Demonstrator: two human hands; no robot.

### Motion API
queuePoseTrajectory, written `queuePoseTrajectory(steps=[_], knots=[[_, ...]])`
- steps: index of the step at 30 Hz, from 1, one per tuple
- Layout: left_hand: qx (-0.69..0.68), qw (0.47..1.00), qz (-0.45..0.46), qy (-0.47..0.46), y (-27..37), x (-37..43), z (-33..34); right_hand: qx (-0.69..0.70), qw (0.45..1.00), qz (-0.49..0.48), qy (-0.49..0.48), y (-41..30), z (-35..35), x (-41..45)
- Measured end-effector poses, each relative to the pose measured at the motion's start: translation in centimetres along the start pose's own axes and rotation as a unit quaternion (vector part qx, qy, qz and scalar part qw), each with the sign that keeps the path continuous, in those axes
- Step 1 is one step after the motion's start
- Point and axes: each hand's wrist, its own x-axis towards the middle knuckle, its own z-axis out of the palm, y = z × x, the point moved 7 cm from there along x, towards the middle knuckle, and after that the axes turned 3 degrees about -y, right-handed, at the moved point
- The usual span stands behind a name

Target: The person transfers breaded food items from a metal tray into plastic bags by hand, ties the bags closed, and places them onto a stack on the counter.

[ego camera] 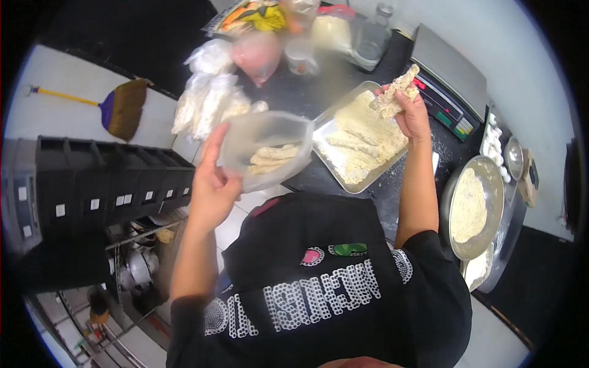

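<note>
My left hand (215,184) grips the rim of a clear plastic bag (280,126), whose mouth is spread wide. Several flour-coated strips (274,157) of food lie inside it. My right hand (414,112) is raised over the far right corner of a metal tray (363,187), holding floury coated pieces (395,94) between thumb and fingers. Pale breading flour (354,119) covers much of that tray, with coated strips (356,140) lying in it. The bag's right edge is close to the tray's left rim; whether they touch I cannot tell.
A digital scale (446,92) stands behind my right hand. Right of my arm are a metal bowl (497,207) of flour and a tray of eggs (493,142). Filled plastic bags (209,101), a mug (300,57) and a glass jar (372,39) stand at the back. Black bins (115,179) line the left.
</note>
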Motion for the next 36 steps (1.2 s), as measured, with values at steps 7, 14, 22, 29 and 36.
queuePoseTrajectory(steps=[7, 14, 22, 29, 36], knots=[[-0.094, 0.996, -0.002, -0.002, -0.5, 0.3, 0.5, -0.061, 0.964, -0.046, -0.256, -1.2, 19.1, 2.8], [-0.063, 0.992, 0.084, 0.064, -1.2, -1.2, -0.6, -0.387, 0.819, -0.015, -0.423, 10.3, 26.4, 0.1], [-0.124, 0.989, 0.041, 0.064, -1.6, -2.6, -0.7, -0.562, 0.716, 0.143, -0.389, 16.7, 23.5, -1.0], [-0.178, 0.981, 0.022, 0.067, -2.5, -1.8, -1.3, -0.584, 0.720, -0.038, -0.372, 6.6, 24.1, -0.5], [-0.208, 0.973, 0.045, 0.084, -1.6, -0.9, -1.4, -0.684, 0.710, 0.087, -0.141, 5.5, 8.8, 0.6]])
